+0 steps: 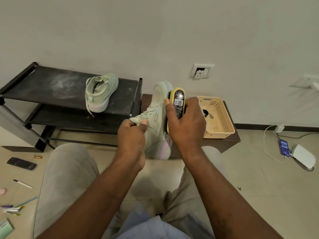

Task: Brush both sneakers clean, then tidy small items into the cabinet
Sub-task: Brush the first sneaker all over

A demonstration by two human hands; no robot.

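Sits on the floor, knees apart, with a pale green sneaker (156,109) held up between them, toe pointing at the wall and sole turned to the right. Pinches the sneaker's collar beside the laces with the left hand (133,135), thumb and curled fingers closed on the fabric. Wraps the right hand (187,125) round a yellow brush (178,100), with the barcode label facing the camera and the dark bristles pressed against the sole edge of the held sneaker.

Has the second sneaker (101,92) well to the left on the top shelf of a black shoe rack (51,83), heel toward the camera, one lace trailing over the shelf edge. Has a tan plastic basket (222,118) on a low dark table (224,144) just behind the right hand, with something small and dark inside, too blurred to name.

Shares the floor at left with a black remote (21,163), a pen (22,183) and some scattered small bits; at right, with a phone (284,147) on a white cable.
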